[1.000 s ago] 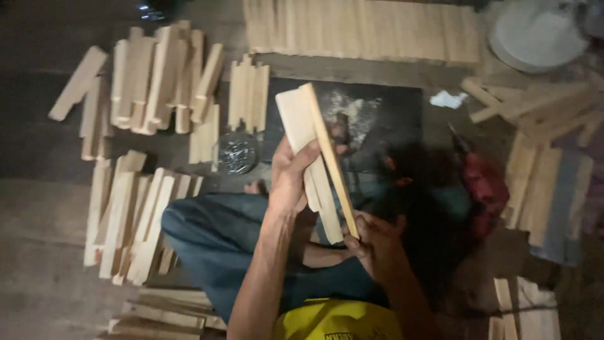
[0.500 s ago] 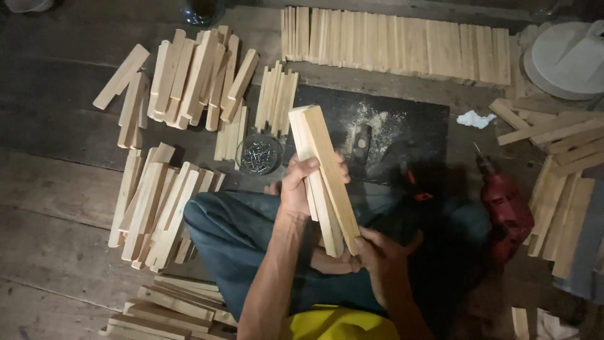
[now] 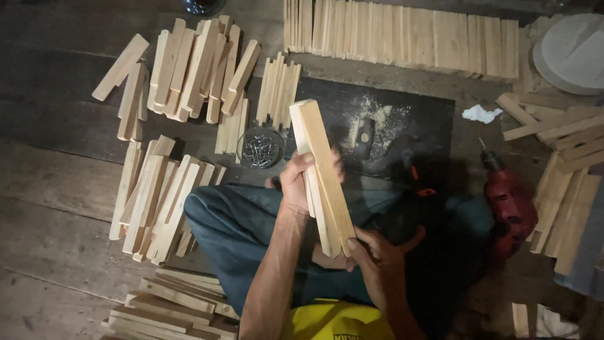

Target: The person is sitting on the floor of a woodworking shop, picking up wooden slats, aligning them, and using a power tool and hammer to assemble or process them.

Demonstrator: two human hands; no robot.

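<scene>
left hand [image 3: 301, 182] fingers wrapped on wood sticks [image 3: 321, 170] | right hand [image 3: 377, 258] fingers pinching near end | sticks now stand straighter, ends lined up

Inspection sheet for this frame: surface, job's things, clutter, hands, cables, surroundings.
Surface: dark wooden plank floor; black mat dusted with sawdust.
Job's things: bundle of wooden slats, held tilted over the lap.
Clutter: loose slat piles and; bowl of nails; red power drill; white rag.
Hands: left hand grips the bundle mid-length; right hand holds its lower end.
Cables: nothing seen.
Surroundings: row of slats laid side by side; round white disc.
</scene>
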